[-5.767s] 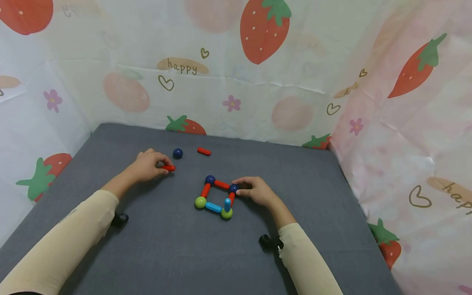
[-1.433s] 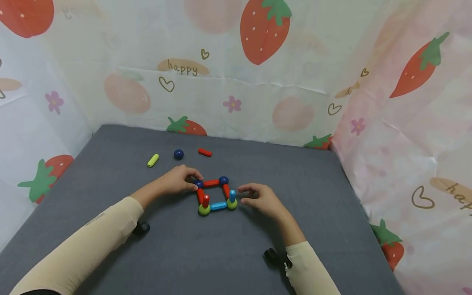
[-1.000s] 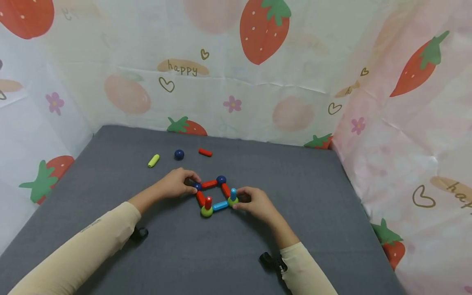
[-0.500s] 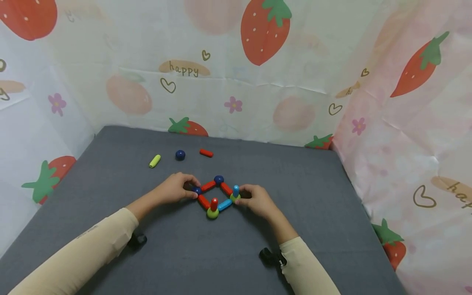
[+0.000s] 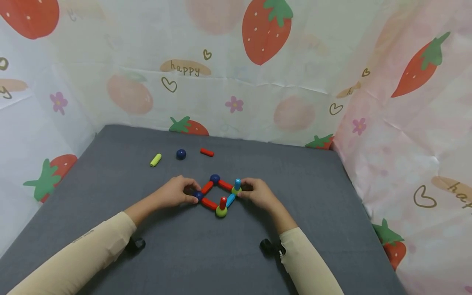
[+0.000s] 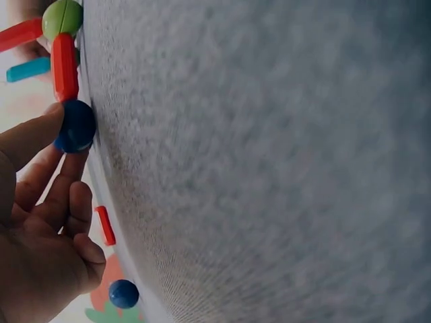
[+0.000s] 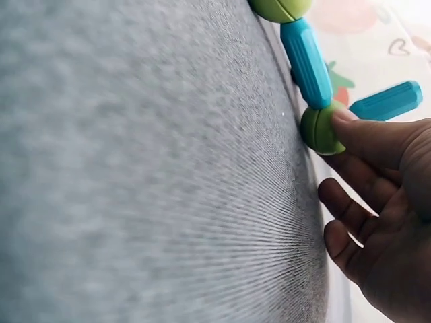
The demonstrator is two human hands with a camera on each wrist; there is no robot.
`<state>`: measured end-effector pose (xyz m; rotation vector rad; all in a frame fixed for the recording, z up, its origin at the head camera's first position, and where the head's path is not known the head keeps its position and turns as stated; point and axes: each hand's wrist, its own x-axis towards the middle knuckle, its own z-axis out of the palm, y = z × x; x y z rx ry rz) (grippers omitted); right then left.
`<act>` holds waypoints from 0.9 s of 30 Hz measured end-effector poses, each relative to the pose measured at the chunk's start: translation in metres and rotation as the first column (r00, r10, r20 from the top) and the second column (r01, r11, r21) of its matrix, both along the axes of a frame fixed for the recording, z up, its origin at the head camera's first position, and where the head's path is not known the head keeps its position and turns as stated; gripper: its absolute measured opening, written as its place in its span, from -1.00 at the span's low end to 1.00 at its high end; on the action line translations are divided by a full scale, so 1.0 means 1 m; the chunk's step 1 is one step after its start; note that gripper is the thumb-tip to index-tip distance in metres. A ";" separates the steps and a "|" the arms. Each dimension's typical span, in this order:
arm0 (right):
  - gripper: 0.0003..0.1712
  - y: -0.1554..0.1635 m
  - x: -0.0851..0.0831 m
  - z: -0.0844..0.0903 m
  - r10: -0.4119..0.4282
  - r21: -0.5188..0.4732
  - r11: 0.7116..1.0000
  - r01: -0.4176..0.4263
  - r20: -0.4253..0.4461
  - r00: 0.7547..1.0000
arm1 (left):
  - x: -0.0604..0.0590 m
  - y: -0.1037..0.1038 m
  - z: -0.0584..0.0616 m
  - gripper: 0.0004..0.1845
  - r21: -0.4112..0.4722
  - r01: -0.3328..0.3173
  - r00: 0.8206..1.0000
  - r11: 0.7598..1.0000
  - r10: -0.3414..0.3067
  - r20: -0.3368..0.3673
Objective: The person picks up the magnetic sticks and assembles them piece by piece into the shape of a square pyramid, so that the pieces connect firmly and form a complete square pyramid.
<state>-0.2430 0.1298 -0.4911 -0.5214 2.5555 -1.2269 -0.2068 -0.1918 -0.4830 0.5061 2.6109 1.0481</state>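
A four-sided frame of magnetic balls and rods lies on the grey cloth. My left hand (image 5: 178, 192) pinches its left dark blue ball (image 6: 77, 126) between thumb and fingers. At the opposite corner, my right hand (image 5: 259, 194) pinches a green ball (image 7: 322, 130), from which a blue rod (image 5: 237, 184) stands up. Nearest me is another green ball (image 5: 221, 212) bearing an upright red rod (image 5: 223, 202). The far corner is a dark blue ball (image 5: 215, 178). Three red rods and one light blue rod (image 5: 230, 200) form the sides.
Behind the frame lie a loose yellow-green rod (image 5: 156, 159), a dark blue ball (image 5: 181, 154) and a red rod (image 5: 207, 152). The grey cloth (image 5: 206, 258) reaches back to a strawberry-print curtain (image 5: 254, 94), which also closes off both sides.
The right hand came in from the right and took hold of the green ball. The frame has turned counterclockwise between both hands. Earlier, the left hand set a red rod upright on the near green ball.
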 end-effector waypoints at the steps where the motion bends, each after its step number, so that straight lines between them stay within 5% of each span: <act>1: -0.65 0.000 -0.002 0.000 0.001 -0.003 1.000 -0.001 0.003 1.000 | 0.001 0.001 0.000 -0.68 0.001 0.001 1.000 1.000 -0.001 0.001; 18: -0.64 0.003 -0.022 -0.004 0.043 -0.004 0.999 -0.043 0.020 0.999 | 0.014 0.017 0.004 -0.71 -0.045 0.000 0.999 0.999 -0.003 -0.049; 27: -0.62 0.000 -0.022 -0.005 0.069 -0.005 0.998 -0.069 0.025 0.997 | 0.011 0.003 0.011 -0.71 -0.022 0.014 0.995 1.000 -0.016 -0.103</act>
